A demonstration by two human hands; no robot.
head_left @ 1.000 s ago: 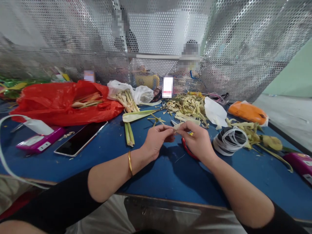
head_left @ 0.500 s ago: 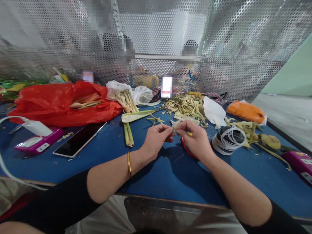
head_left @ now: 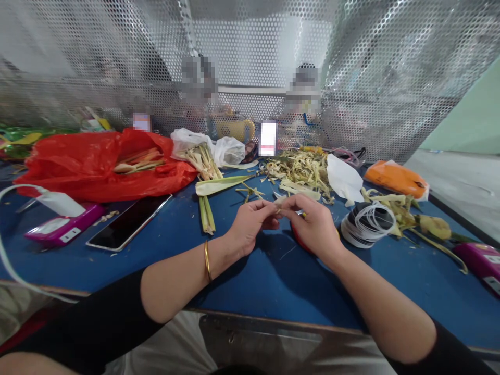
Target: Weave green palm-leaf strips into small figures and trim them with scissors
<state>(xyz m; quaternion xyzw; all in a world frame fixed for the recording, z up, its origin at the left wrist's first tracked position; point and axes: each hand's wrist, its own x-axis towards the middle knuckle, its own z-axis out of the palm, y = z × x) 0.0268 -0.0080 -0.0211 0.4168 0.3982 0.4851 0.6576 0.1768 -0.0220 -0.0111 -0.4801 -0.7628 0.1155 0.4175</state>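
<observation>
Above the blue table, my left hand (head_left: pixel 250 224) and my right hand (head_left: pixel 314 221) meet fingertip to fingertip. Both are closed in a pinch on a small pale husk strip (head_left: pixel 278 205), mostly hidden by the fingers. Under my right hand lie red-handled scissors (head_left: pixel 299 238), largely covered by the palm. Just beyond my fingers is a heap of dry husk shreds (head_left: pixel 300 169). A spool of white cord (head_left: pixel 367 225) stands to the right of my right hand. Bundled husk stalks (head_left: pixel 206 213) lie left of my left hand, with a broad leaf piece (head_left: pixel 221 185) across them.
At left are a red plastic bag (head_left: pixel 78 164) with stalks in it, a phone (head_left: pixel 130 223) and a purple power strip (head_left: pixel 64 229) with a white cable. An orange packet (head_left: pixel 396 179) lies at right. A perforated metal screen (head_left: pixel 253 57) closes off the back; people show behind it.
My fingers have shifted slightly on the husk strip, and my right hand has turned a little. Both hands stay together in the same place.
</observation>
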